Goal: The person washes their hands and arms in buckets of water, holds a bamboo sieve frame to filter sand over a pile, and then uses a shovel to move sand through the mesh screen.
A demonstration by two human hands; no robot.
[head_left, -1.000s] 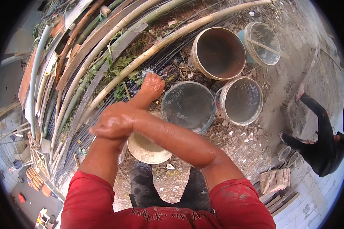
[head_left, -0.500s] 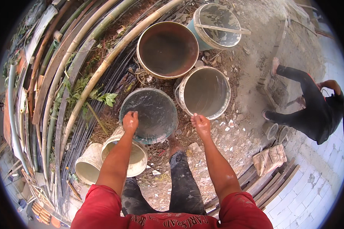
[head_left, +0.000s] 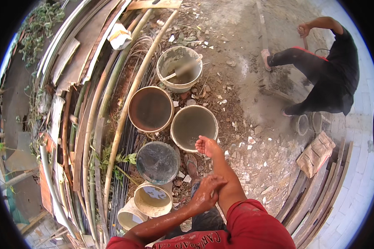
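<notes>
My right hand (head_left: 207, 146) is stretched out, wet, palm up with the fingers loosely apart, over the near rim of a pale bucket (head_left: 194, 126) that holds murky water. My left hand (head_left: 207, 190) is wrapped around my right forearm just below the wrist; both arms glisten. Just left of my hands stands a grey bucket (head_left: 158, 162) filled with water. A brown-lined bucket (head_left: 150, 108) sits behind it. A cream bucket (head_left: 153, 199) stands nearest to me, below the grey one.
A bucket with a stick in it (head_left: 179, 68) stands farther off. Planks, pipes and bamboo poles (head_left: 91, 124) are stacked along the left. At the upper right a person in black (head_left: 328, 70) bends over a grey mortar patch. Rubble covers the ground; a sack (head_left: 316, 153) lies at the right.
My hands were apart over the grey bucket; now my left hand clasps my right forearm and my right hand has shifted over the pale bucket. The view has tilted outward.
</notes>
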